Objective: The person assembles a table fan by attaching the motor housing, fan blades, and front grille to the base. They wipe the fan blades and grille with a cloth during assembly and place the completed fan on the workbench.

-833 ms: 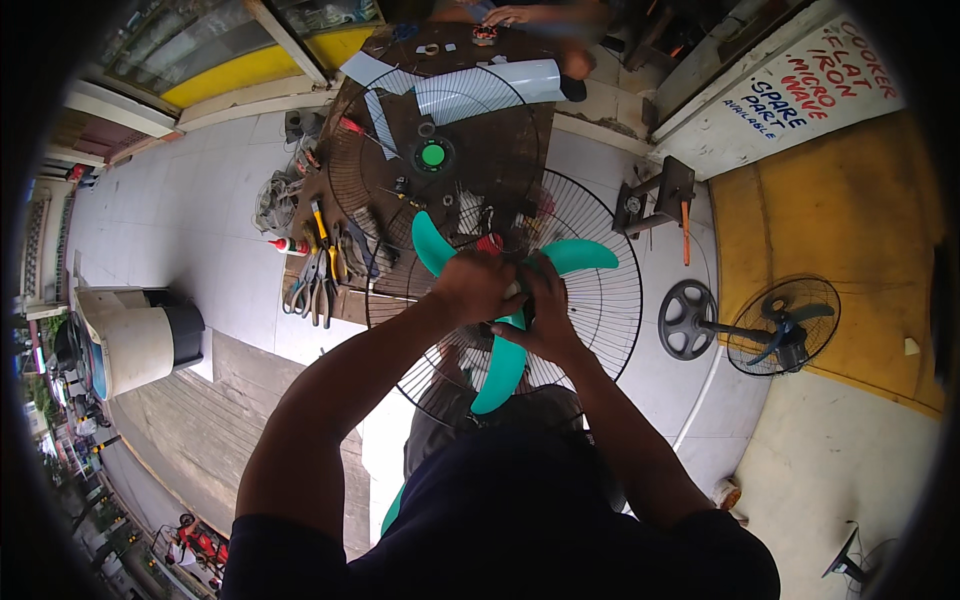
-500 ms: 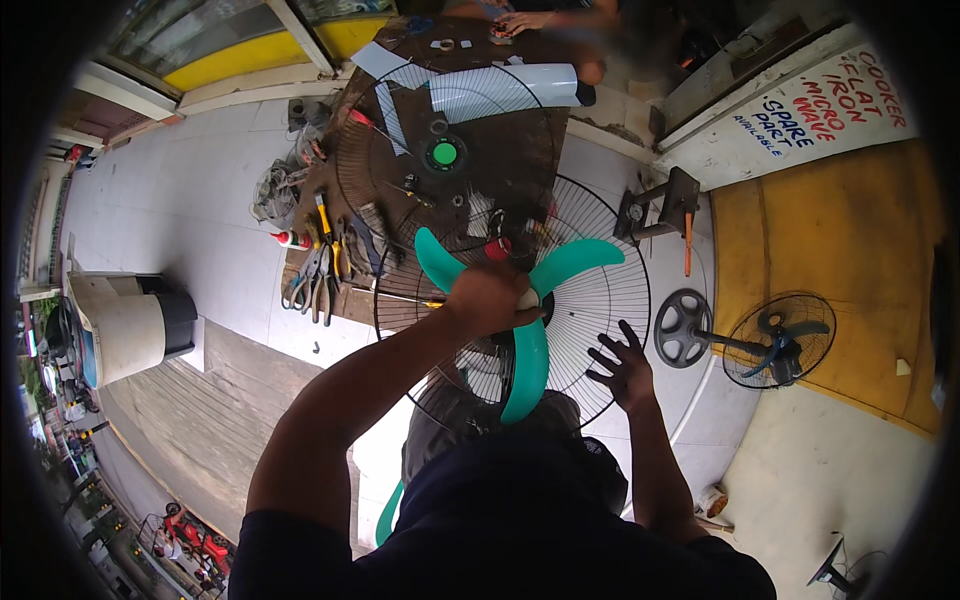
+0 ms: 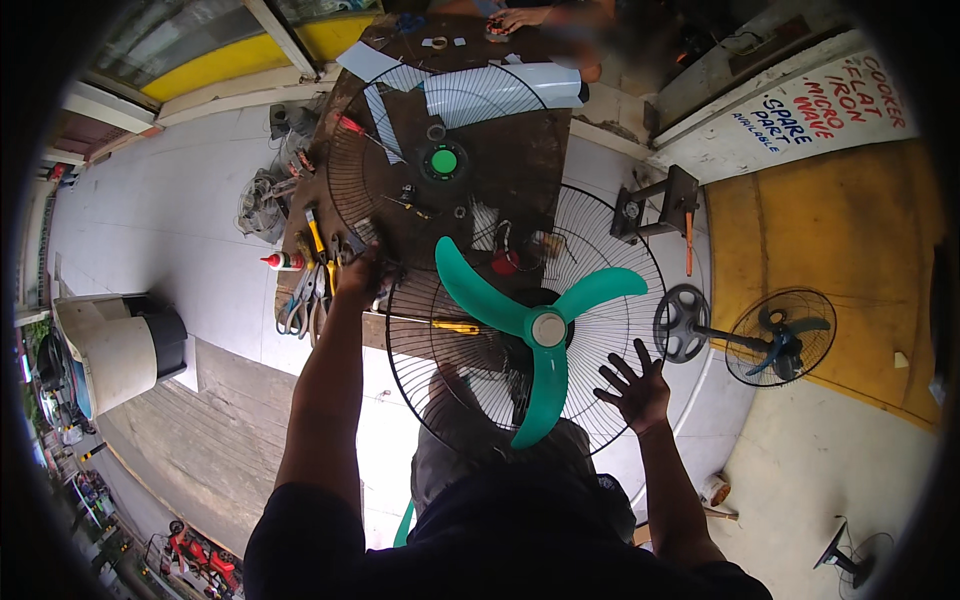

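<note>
A fan blade (image 3: 545, 390) with three curved green blades and a pale hub cap (image 3: 548, 328) sits inside a round black wire guard (image 3: 389, 345), in front of my lap. My right hand (image 3: 639, 392) is open beside the guard's right rim, fingers spread. My left hand (image 3: 362, 278) is at the table's left side, by the pliers (image 3: 298, 308) and other tools; its fingers are dark and blurred, so what they touch is unclear. A second wire guard with a green centre disc (image 3: 444, 160) lies on the dark table (image 3: 540, 130).
A yellow-handled screwdriver (image 3: 456, 327) lies near the table's front edge. A glue bottle (image 3: 284, 261) stands out at the left edge. On the right are a standing fan (image 3: 778, 337) and a metal stand (image 3: 655, 205). Another person's hand (image 3: 515, 20) works at the far end.
My left hand has let go of the blade's hub and moved left to the tools. The fan blade and guard appear slightly lower and further right. My right hand stays spread by the rim.
</note>
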{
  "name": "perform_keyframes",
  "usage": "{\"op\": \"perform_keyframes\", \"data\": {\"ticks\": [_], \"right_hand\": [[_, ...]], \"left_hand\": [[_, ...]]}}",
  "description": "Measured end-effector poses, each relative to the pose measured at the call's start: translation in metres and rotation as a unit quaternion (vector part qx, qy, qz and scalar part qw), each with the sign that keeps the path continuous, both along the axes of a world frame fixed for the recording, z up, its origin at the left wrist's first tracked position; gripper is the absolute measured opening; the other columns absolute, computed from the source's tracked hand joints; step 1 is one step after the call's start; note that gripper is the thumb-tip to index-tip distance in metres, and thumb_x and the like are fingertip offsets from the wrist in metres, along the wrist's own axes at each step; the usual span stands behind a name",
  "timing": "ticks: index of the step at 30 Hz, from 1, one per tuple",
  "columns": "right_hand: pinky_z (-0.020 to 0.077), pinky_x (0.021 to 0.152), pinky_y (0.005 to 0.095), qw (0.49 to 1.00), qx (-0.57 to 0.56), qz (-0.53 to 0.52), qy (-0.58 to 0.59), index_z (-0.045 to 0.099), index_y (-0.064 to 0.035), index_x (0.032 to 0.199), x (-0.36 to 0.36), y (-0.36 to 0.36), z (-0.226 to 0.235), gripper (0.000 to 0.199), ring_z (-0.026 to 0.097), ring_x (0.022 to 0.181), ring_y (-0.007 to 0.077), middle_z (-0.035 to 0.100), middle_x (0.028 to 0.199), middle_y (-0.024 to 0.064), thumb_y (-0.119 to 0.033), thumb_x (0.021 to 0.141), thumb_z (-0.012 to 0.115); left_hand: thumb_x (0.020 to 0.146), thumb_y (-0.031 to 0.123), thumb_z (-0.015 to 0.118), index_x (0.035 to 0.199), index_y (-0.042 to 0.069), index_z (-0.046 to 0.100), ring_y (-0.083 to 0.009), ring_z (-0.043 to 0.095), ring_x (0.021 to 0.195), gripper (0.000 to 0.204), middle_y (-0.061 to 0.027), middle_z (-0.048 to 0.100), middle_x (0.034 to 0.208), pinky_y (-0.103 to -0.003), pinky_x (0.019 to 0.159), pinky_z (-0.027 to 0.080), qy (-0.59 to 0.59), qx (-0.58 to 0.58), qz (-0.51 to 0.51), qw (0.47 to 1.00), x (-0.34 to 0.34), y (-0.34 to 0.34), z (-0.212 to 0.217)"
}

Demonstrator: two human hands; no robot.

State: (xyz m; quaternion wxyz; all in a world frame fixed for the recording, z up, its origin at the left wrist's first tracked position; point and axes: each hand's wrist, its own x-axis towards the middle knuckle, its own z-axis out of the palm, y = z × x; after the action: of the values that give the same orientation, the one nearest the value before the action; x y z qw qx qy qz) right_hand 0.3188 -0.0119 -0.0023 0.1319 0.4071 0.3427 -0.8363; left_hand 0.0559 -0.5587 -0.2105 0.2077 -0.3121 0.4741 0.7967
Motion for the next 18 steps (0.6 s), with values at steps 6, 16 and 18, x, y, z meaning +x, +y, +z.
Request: {"op": "perform_keyframes", "data": {"ticks": [6, 16, 18], "right_hand": [[0.0401, 0.108, 0.0760, 1.000, 0.000, 0.009, 0.026, 0.019, -0.0348, 0.168, 0.009, -0.009, 0.004, 0.080, 0.036, 0.147, 0.0530, 0.032, 0.164, 0.0269, -0.075, 0.102, 0.039], [0.0400, 0.108, 0.0759, 0.996, 0.010, 0.034, 0.081, 0.018, -0.0352, 0.169, 0.009, -0.026, 0.024, 0.095, 0.040, 0.144, 0.0524, 0.032, 0.162, 0.0272, -0.082, 0.093, 0.050], [0.0420, 0.107, 0.0753, 0.992, -0.006, 0.045, 0.116, 0.019, -0.0349, 0.168, -0.004, -0.033, 0.028, 0.092, 0.042, 0.143, 0.0514, 0.033, 0.162, 0.0268, -0.080, 0.094, 0.051]], "left_hand": [[0.095, 0.011, 0.073, 0.112, 0.005, 0.070, -0.0251, 0.073, 0.100, 0.018, -0.0100, 0.075, 0.114, -0.039, 0.085, 0.059, 0.355, -0.474, -0.282, 0.755, -0.006, 0.004, 0.016], [0.096, 0.012, 0.056, 0.118, -0.002, 0.056, -0.0308, 0.076, 0.090, 0.026, -0.0209, 0.074, 0.105, -0.040, 0.081, 0.062, 0.237, -0.130, 0.103, 0.957, -0.065, -0.009, 0.178], [0.096, 0.010, 0.055, 0.123, -0.002, 0.052, -0.0332, 0.076, 0.092, 0.029, -0.0237, 0.072, 0.111, -0.044, 0.083, 0.063, 0.267, -0.170, 0.148, 0.937, -0.076, -0.022, 0.222]]}}
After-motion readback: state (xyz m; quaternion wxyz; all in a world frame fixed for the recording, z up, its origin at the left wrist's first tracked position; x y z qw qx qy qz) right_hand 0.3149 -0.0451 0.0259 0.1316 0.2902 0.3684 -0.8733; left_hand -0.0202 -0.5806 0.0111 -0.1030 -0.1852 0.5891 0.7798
